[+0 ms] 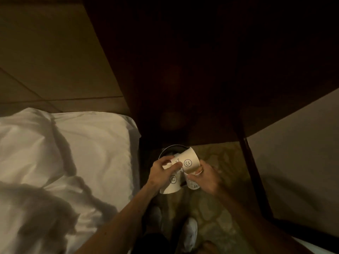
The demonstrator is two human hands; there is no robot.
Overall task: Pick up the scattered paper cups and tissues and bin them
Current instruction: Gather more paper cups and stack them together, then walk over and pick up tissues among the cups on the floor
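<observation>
**A:** Where is the bin [166, 150]?

**B:** On the floor [216, 208]. The bed [73, 153] lies to the bin's left, and a cabinet [183, 88] stands right behind the bin.

**A:** And the cups?

**B:** There are three, all at the bin's near side. The top cup [189, 162] lies tilted over the bin's near rim, between the hands. The left hand [161, 171] is at its left edge and the right hand [205, 177] at its right end.

**A:** The other two?

**B:** Just nearer than the bin, below the top cup. The left cup [172, 183] is under the left hand, the right cup [194, 185] under the right thumb.

**A:** Nearer still?

**B:** Two shoes [190, 231] on the floor, before the bin.
</observation>
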